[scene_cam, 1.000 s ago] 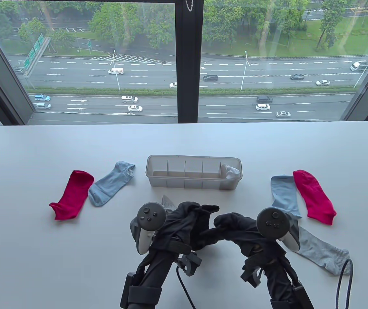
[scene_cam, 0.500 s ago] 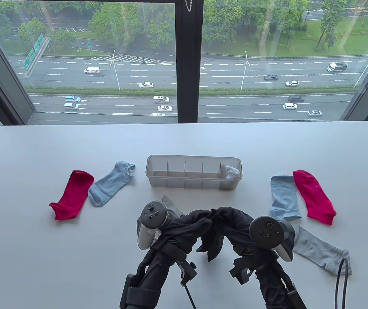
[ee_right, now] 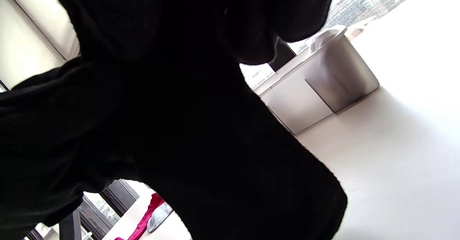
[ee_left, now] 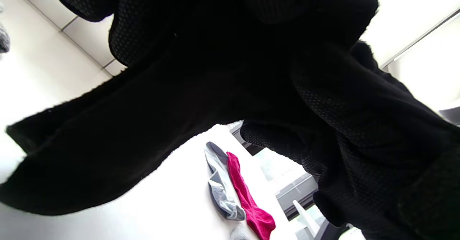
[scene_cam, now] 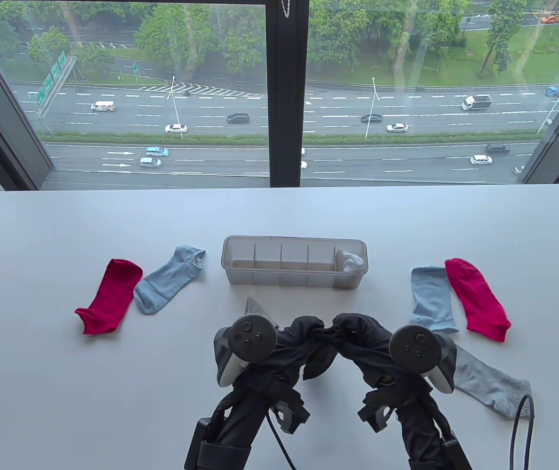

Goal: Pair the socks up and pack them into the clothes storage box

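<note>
Gripping a black sock [scene_cam: 319, 360] between them, the left hand [scene_cam: 295, 338] and right hand [scene_cam: 358, 338] meet fingertip to fingertip above the near centre of the tabletop [scene_cam: 64, 391]; both hands pinch the sock's upper edge and its free end hangs down. Each hand carries a tracker on its back. In both wrist views dark fabric fills most of the frame.

A grey sock [scene_cam: 490, 382] lies flat just right of the right hand, and the tip of another grey sock [scene_cam: 255, 309] shows behind the left tracker. Beyond the hands stands the clothes storage box [scene_cam: 294, 280], a translucent tray with five compartments; the rightmost holds a white sock bundle [scene_cam: 350, 262].

To the right, a light blue sock [scene_cam: 431, 298] and a red sock [scene_cam: 475, 298] lie side by side, edges overlapping. To the left, a second red sock [scene_cam: 110, 296] and a second light blue sock [scene_cam: 169, 279] lie just beside each other.

No legible brand, label or writing appears on any item.
</note>
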Tool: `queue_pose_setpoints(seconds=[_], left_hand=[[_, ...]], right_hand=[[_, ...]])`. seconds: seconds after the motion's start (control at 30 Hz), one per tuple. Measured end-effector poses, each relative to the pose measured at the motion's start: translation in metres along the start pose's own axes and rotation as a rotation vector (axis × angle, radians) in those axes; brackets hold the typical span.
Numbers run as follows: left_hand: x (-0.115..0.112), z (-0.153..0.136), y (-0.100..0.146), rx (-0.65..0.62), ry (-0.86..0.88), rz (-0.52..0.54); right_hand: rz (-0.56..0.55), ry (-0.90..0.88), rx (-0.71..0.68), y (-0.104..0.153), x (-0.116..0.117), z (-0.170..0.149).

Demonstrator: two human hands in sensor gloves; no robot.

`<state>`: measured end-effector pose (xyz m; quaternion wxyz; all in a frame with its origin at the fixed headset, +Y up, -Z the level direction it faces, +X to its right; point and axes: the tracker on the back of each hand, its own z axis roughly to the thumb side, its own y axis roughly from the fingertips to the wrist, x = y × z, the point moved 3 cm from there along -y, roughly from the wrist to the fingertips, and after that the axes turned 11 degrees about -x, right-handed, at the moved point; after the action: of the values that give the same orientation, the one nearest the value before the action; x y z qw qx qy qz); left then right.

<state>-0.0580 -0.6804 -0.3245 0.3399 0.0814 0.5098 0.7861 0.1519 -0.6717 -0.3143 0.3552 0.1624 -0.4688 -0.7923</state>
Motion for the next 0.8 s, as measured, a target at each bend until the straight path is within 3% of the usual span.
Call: queue_pose_setpoints(seconds=[0.1, 0.2, 0.3, 0.33, 0.4, 0.47, 0.53, 0.57, 0.67, 0.73, 0.77, 0.8], left_hand=[[0.001, -0.003, 0.001, -0.007, 0.008, -0.022], [-0.001, -0.003, -0.003, -0.058, 0.189, -0.109], [-0.021, -0.008, -0.004, -0.002, 0.543, -0.353], [-0.027, -0.011, -0.003, 0.034, 0.582, -0.407], [-0.040, -0.025, 0.000, 0.167, 0.429, -0.489], [-0.044, -0.035, -0.001, 0.210, 0.192, -0.431], [-0.051, -0.041, 0.002, 0.251, -0.043, -0.343], [-0.055, -0.041, 0.005, 0.271, -0.157, -0.379], [-0.061, -0.022, 0.003, 0.168, -0.254, -0.413], [-0.077, -0.008, 0.000, 0.076, -0.190, -0.559], [-0.091, -0.007, 0.003, 0.082, -0.156, -0.690], [-0.110, -0.012, 0.011, 0.168, -0.136, -0.847]], right_hand=[[0.069, -0.043, -0.025, -0.002, -0.001, 0.002], [0.126, -0.140, -0.057, -0.004, -0.010, 0.013], [0.154, -0.200, -0.024, -0.002, -0.022, 0.018], [0.185, -0.193, 0.013, -0.001, -0.021, 0.014], [0.284, -0.095, 0.121, 0.000, -0.005, -0.008], [0.326, -0.016, 0.216, 0.000, 0.015, -0.032], [0.307, -0.045, 0.320, 0.005, 0.039, -0.056], [0.290, -0.077, 0.370, 0.008, 0.046, -0.067], [0.250, -0.031, 0.350, 0.010, 0.036, -0.069], [0.208, 0.050, 0.305, 0.009, 0.024, -0.063], [0.207, 0.082, 0.289, 0.010, 0.021, -0.061], [0.220, 0.101, 0.283, 0.011, 0.022, -0.060]])
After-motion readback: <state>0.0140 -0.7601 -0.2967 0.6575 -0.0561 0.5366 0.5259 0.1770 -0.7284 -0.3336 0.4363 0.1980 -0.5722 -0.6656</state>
